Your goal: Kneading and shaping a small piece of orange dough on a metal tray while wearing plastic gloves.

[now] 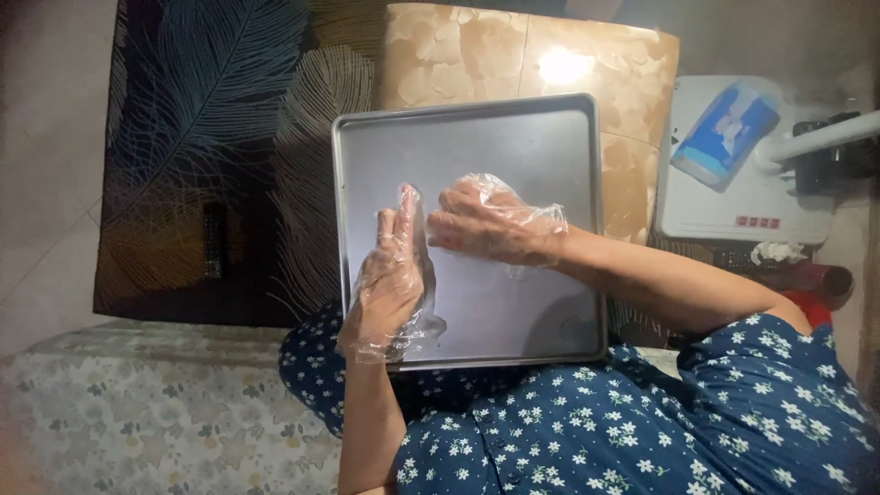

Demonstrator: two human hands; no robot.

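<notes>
Gloved hands (440, 252) on metal tray (513, 137).

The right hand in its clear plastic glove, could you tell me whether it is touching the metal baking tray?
Touching. The head view shows the right hand with fingers pressed flat on the tray.

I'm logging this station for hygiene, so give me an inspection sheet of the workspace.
Surface: metal tray on a beige tabletop; tray bare.
Job's things: thin clear gloves on both hands.
Clutter: white box with a blue pack on it.
Hands: left hand flat on the tray; right hand fingers bent, tugging the left glove.
Cables: nothing seen.
Surroundings: dark feather-print rug, floral cloth.
</notes>
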